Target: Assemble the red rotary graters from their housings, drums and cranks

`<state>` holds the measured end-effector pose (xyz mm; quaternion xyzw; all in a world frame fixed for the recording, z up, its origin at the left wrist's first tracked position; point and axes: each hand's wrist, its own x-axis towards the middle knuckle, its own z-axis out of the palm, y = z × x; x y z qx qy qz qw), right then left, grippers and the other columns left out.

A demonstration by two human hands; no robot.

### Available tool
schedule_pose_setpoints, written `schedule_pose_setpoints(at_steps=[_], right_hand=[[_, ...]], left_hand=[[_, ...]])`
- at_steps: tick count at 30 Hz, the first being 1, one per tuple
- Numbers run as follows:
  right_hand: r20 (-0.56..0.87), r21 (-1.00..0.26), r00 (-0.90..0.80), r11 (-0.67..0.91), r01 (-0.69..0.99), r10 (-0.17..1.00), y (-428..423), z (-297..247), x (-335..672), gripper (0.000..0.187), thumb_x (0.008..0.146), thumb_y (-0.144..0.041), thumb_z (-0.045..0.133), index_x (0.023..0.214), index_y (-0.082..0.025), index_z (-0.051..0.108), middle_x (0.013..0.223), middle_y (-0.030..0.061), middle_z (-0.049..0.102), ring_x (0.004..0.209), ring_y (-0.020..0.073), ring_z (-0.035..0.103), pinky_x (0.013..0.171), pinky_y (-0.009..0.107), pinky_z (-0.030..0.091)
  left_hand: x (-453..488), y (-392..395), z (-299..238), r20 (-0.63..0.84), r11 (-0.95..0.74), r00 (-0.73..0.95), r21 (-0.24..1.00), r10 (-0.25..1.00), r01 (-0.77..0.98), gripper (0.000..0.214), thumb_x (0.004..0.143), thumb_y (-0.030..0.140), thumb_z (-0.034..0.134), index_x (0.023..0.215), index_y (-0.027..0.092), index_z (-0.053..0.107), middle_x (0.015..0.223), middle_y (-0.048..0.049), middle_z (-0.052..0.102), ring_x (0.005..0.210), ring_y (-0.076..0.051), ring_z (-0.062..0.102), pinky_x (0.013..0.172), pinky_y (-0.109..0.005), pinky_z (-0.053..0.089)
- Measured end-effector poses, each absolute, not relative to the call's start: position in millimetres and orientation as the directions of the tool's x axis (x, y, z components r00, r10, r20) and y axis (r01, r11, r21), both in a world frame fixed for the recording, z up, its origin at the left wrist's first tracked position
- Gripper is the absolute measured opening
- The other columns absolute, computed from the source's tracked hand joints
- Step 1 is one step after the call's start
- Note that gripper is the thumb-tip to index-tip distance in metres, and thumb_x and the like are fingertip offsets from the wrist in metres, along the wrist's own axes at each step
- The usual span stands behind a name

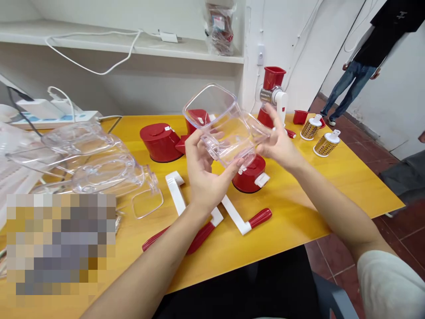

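My left hand (pixel 207 177) is closed round a clear plastic grater housing (pixel 229 126), holding it tilted above the table. The housing has a wide rectangular feed mouth and a round tube pointing right. At the tube's end, my right hand (pixel 277 141) grips it with thumb and fingertips, one finger stretched up. Behind and below the housing stand red bases (pixel 162 141) and another red base (pixel 250 175). White crank handles with red grips (pixel 260 217) lie near my left forearm.
More clear housings (pixel 102 164) lie at left beside a power strip (pixel 63 110). An assembled drum grater (pixel 274 95) stands at the back, with metal grating drums (pixel 327 142) to its right. A shelf (pixel 186 48) runs behind; a person (pixel 361 57) stands beyond the table's right end.
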<state>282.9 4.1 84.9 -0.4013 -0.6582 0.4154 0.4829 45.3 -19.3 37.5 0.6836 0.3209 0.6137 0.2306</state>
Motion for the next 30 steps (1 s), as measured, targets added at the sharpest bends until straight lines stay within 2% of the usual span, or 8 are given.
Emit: schedule_pose_setpoints(at_steps=[3, 6, 9, 13, 16, 22, 26, 30], right_hand=[[0.446, -0.807, -0.126, 0.459, 0.372, 0.886, -16.7, 127.2, 282.1, 0.129, 0.084, -0.096, 0.089, 0.185, -0.038, 0.035, 0.196, 0.0132, 0.041, 0.170, 0.0314, 0.060, 0.140, 0.050, 0.061], [0.525, -0.562, -0.191, 0.507, 0.653, 0.829, -47.9, 163.8, 256.9, 0.106, 0.097, -0.082, 0.088, 0.185, -0.041, 0.044, 0.189, 0.0100, 0.050, 0.163, 0.0303, 0.064, 0.132, 0.044, 0.066], [0.477, -0.431, -0.237, 0.460, 0.776, 0.846, -62.7, 180.8, 229.4, 0.088, 0.104, -0.073, 0.085, 0.179, -0.034, 0.058, 0.180, 0.0110, 0.058, 0.163, 0.0369, 0.065, 0.136, 0.053, 0.064], [0.401, -0.341, -0.318, 0.462, 0.819, 0.859, -41.9, 186.4, 236.1, 0.055, 0.109, -0.050, 0.080, 0.158, -0.024, 0.076, 0.163, 0.0118, 0.073, 0.154, 0.0352, 0.071, 0.141, 0.055, 0.059], [0.373, -0.422, -0.455, 0.585, 0.693, 0.808, -17.6, 190.6, 265.1, 0.061, 0.104, -0.043, 0.084, 0.162, -0.026, 0.074, 0.170, 0.0082, 0.072, 0.152, 0.0284, 0.073, 0.140, 0.048, 0.061], [0.265, -0.532, -0.574, 0.614, 0.583, 0.775, -7.0, 202.8, 293.5, 0.070, 0.100, -0.032, 0.077, 0.170, -0.028, 0.067, 0.182, 0.0055, 0.064, 0.170, 0.0261, 0.063, 0.145, 0.047, 0.059], [0.293, -0.516, -0.572, 0.630, 0.580, 0.766, -10.7, 202.7, 285.3, 0.077, 0.089, -0.013, 0.064, 0.165, -0.022, 0.070, 0.177, 0.0049, 0.068, 0.166, 0.0197, 0.066, 0.151, 0.040, 0.053], [0.308, -0.535, -0.634, 0.680, 0.501, 0.709, -1.7, 199.9, 284.6, 0.079, 0.086, -0.017, 0.063, 0.164, -0.022, 0.071, 0.178, 0.0033, 0.068, 0.171, 0.0203, 0.063, 0.150, 0.040, 0.053]], left_hand=[[46.9, -23.1, 37.0, 0.650, -0.643, 0.019, 0.747, 0.760, 0.170, 0.096, 0.101, 0.087, 0.086, 0.168, 0.039, 0.037, 0.170, -0.0150, 0.062, 0.162, -0.039, 0.070, 0.131, -0.059, 0.065], [48.8, -29.6, 37.0, 0.609, -0.601, 0.040, 0.766, 0.792, 0.229, 0.092, 0.101, 0.074, 0.093, 0.168, 0.039, 0.041, 0.171, -0.0129, 0.063, 0.164, -0.039, 0.067, 0.132, -0.058, 0.063], [49.6, -32.1, 34.8, 0.602, -0.605, 0.105, 0.746, 0.791, 0.279, 0.091, 0.097, 0.062, 0.100, 0.166, 0.036, 0.045, 0.174, -0.0134, 0.060, 0.165, -0.040, 0.065, 0.137, -0.060, 0.058], [48.1, -28.4, 34.0, 0.517, -0.569, 0.247, 0.787, 0.819, 0.239, 0.124, 0.080, 0.056, 0.114, 0.174, 0.036, 0.035, 0.181, -0.0188, 0.054, 0.166, -0.042, 0.063, 0.134, -0.059, 0.060], [46.6, -25.8, 35.7, 0.339, -0.425, 0.322, 0.869, 0.884, 0.253, 0.147, 0.074, 0.046, 0.117, 0.184, 0.037, 0.020, 0.188, -0.0230, 0.048, 0.173, -0.044, 0.059, 0.138, -0.063, 0.058], [46.8, -22.1, 33.7, 0.092, -0.198, 0.347, 0.939, 0.933, 0.282, 0.135, 0.084, 0.034, 0.107, 0.187, 0.033, 0.019, 0.164, -0.0206, 0.076, 0.159, -0.041, 0.075, 0.139, -0.067, 0.056], [45.8, -18.7, 33.2, -0.016, -0.087, 0.329, 0.951, 0.944, 0.296, 0.123, 0.080, 0.039, 0.110, 0.174, 0.028, 0.031, 0.162, -0.0232, 0.078, 0.142, -0.040, 0.084, 0.129, -0.065, 0.065], [40.6, -16.2, 37.2, -0.034, -0.147, 0.416, 0.907, 0.909, 0.395, 0.099, 0.081, 0.038, 0.108, 0.161, 0.026, 0.052, 0.170, -0.0215, 0.075, 0.155, -0.043, 0.078, 0.134, -0.066, 0.061]])
